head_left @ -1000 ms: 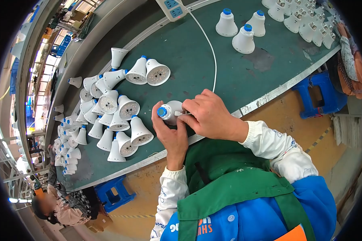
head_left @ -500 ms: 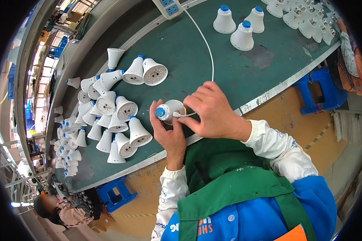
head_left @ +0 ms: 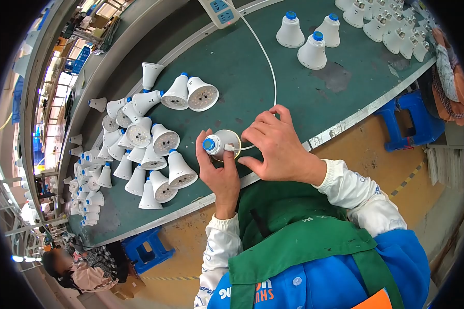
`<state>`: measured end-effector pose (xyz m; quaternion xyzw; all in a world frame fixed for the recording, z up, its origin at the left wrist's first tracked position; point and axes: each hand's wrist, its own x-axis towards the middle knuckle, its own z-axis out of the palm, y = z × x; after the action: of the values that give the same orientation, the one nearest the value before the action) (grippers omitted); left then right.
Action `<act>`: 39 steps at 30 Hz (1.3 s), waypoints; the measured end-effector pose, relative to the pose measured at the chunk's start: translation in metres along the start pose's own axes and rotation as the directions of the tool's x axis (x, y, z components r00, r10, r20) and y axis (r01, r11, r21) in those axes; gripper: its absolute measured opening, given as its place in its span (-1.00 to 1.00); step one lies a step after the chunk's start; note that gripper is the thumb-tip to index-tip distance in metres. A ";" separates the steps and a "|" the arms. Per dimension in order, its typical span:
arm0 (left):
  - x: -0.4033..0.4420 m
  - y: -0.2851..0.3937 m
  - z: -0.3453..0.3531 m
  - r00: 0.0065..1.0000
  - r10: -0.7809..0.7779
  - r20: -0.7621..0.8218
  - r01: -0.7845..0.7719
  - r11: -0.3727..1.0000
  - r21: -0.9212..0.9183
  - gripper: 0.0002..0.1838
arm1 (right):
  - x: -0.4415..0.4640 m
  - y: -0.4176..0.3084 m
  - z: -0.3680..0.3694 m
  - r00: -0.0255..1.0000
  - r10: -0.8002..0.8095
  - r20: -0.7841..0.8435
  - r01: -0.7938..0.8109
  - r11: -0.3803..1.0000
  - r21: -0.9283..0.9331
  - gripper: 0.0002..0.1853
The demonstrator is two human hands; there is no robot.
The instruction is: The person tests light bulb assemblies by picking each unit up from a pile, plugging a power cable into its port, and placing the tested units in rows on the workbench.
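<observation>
My left hand (head_left: 221, 177) is wrapped round a white lamp housing (head_left: 222, 138) with a blue cap, tilted with the cap to the left. A white cable plug (head_left: 229, 148) sits against the housing's side, by my left thumb. Just right of it my right hand (head_left: 276, 149) has thumb and forefinger apart, near the cable (head_left: 273, 77), with nothing visible between them. That cable runs up to a white power strip (head_left: 221, 11) at the far edge.
Many white lamp housings (head_left: 165, 139) with blue caps lie on the green table (head_left: 242, 82) at left. Three housings (head_left: 312, 52) stand upright further back; more (head_left: 394, 38) are at the far right. Other people (head_left: 90, 269) sit at lower left and right. Blue stools (head_left: 147, 248) flank the table.
My right thumb and forefinger have parted and moved slightly right of the plug. The plug now rests by my left thumb. The lamp housing stays in my left hand.
</observation>
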<state>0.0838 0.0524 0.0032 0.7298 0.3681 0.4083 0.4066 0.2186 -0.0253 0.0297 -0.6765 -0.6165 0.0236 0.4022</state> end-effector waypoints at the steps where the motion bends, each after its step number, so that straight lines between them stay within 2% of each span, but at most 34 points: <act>1: 0.000 0.000 0.000 1.000 -0.013 0.014 0.013 1.000 -0.003 -0.44 | 0.000 0.000 0.000 1.000 0.004 0.009 -0.004 1.000 0.001 -0.64; 6: 0.001 0.001 0.000 1.000 -0.028 0.010 0.028 0.999 -0.025 -0.44 | 0.001 -0.001 0.003 0.999 0.003 0.039 -0.003 1.000 -0.001 -0.64; 8: 0.001 0.001 0.001 0.999 -0.036 0.002 0.036 0.999 -0.029 -0.43 | 0.002 -0.001 0.007 0.999 -0.032 -0.033 0.032 0.999 0.008 -0.68; 10: 0.001 0.001 0.001 1.000 0.006 -0.011 -0.006 1.000 -0.004 -0.43 | 0.003 -0.002 0.007 0.999 -0.031 -0.029 0.031 0.999 0.009 -0.68; 20: 0.001 -0.002 0.000 1.000 -0.010 0.002 0.010 1.000 -0.003 -0.42 | 0.004 -0.005 0.006 1.000 -0.022 -0.003 0.022 1.000 0.009 -0.66; 22: 0.001 -0.004 0.003 0.997 -0.033 -0.066 0.027 0.997 -0.078 -0.38 | 0.004 -0.005 0.007 0.999 -0.032 -0.014 0.033 0.999 0.016 -0.70; 26: 0.000 -0.001 0.004 0.992 -0.089 -0.090 0.074 0.986 -0.151 -0.39 | 0.006 -0.006 0.013 0.997 -0.059 -0.057 0.062 0.996 0.058 -0.75; 28: 0.000 -0.004 0.000 0.997 -0.051 -0.064 0.048 0.998 -0.049 -0.42 | 0.009 -0.007 0.016 0.995 -0.067 -0.070 0.074 0.991 0.109 -0.82; 29: 0.001 -0.006 0.000 0.998 -0.030 -0.053 0.027 0.998 -0.050 -0.44 | 0.008 -0.006 0.017 0.999 -0.047 -0.023 0.050 0.992 0.115 -0.84; 30: 0.001 -0.001 -0.002 0.995 -0.092 -0.038 0.091 0.995 -0.040 -0.44 | 0.006 -0.003 0.015 0.999 -0.028 0.024 0.024 0.992 0.121 -0.85; 34: 0.008 0.020 0.018 0.998 0.004 0.055 -0.002 1.000 -0.030 -0.46 | -0.001 0.009 -0.016 0.997 -0.075 -0.007 0.076 0.993 0.096 -0.88; 36: 0.019 0.028 0.037 0.974 0.160 0.161 -0.169 0.984 0.047 -0.49 | -0.007 0.018 -0.037 0.991 -0.069 -0.119 0.067 0.998 -0.020 -0.76; 38: 0.029 0.043 0.062 0.963 0.167 0.211 -0.173 0.985 0.011 -0.51 | -0.010 0.029 -0.056 0.984 -0.063 -0.167 0.054 0.997 -0.053 -0.74; 39: 0.034 0.047 0.074 0.963 0.156 0.220 -0.153 0.988 -0.030 -0.51 | -0.011 0.033 -0.067 0.982 -0.011 -0.189 -0.009 0.994 -0.105 -0.76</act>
<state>0.1738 0.0418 0.0305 0.7946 0.2598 0.3572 0.4165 0.2781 -0.0666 0.0509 -0.6956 -0.5762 -0.0739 0.4228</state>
